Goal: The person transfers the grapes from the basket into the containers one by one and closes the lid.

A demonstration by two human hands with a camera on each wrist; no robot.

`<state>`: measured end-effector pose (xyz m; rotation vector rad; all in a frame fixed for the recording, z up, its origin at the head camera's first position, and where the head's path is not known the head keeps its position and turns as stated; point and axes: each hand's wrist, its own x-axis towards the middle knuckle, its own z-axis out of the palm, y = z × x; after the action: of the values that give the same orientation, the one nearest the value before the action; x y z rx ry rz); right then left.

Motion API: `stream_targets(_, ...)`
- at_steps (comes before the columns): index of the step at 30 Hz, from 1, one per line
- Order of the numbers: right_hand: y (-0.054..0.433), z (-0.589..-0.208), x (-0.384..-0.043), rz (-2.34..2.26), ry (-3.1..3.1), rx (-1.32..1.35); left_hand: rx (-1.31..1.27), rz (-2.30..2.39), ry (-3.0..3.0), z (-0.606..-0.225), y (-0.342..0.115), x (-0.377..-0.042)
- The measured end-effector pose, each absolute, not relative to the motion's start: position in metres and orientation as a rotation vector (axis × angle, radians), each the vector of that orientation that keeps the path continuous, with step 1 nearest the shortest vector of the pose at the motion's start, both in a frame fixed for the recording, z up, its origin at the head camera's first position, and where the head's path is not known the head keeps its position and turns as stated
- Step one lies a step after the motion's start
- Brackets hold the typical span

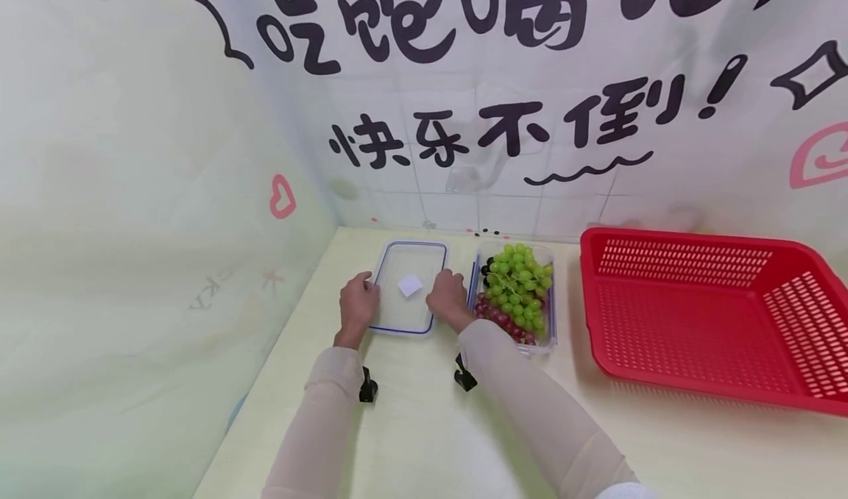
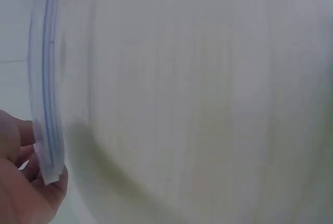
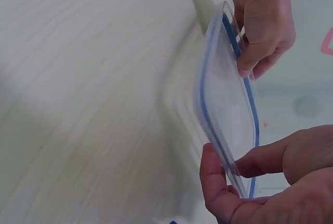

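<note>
A clear rectangular plastic lid with a blue seal is between both hands, over the left part of the table. My left hand pinches its left edge. The opposite edge is gripped by my right hand, thumb on one face and fingers behind. In the right wrist view the lid is tilted and raised off the tabletop. A small white square shows in its middle. Just right of the right hand stands a clear plastic box holding green grapes and dark red grapes.
A large red plastic basket sits at the right of the pale table. A white printed sheet with black lettering hangs behind the table, and a pale curtain-like sheet runs along the left side.
</note>
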<state>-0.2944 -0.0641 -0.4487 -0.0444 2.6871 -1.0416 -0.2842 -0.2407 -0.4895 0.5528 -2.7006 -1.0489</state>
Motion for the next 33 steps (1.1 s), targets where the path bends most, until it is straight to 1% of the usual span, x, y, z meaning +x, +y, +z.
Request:
stream_targets(9, -0.058, -0.436, -0.301, -1.055, 2.613, -0.016, 0.47, -1.051, -2.751, -0.475, -0.248, -0.28)
stream_targets(18, -0.05, -0.418, -0.297, -1.15, 2.528, -0.023, 0.372, -1.109, -2.778, -0.456, -0.254, -0.276)
stream_targets(24, -0.036, -0.412, -0.297, -1.295, 2.409, -0.024, 0.31, -1.202, -2.81, -0.442, -0.257, -0.274)
stream_targets(28, -0.023, -0.399, -0.3, -1.387, 2.3, -0.027, 0.287, -1.223, -2.81, -0.43, -0.255, -0.277)
stream_targets(33, -0.009, -0.381, -0.306, -1.393, 2.261, 0.01, 0.265, -1.261, -2.818, -0.414, -0.249, -0.281)
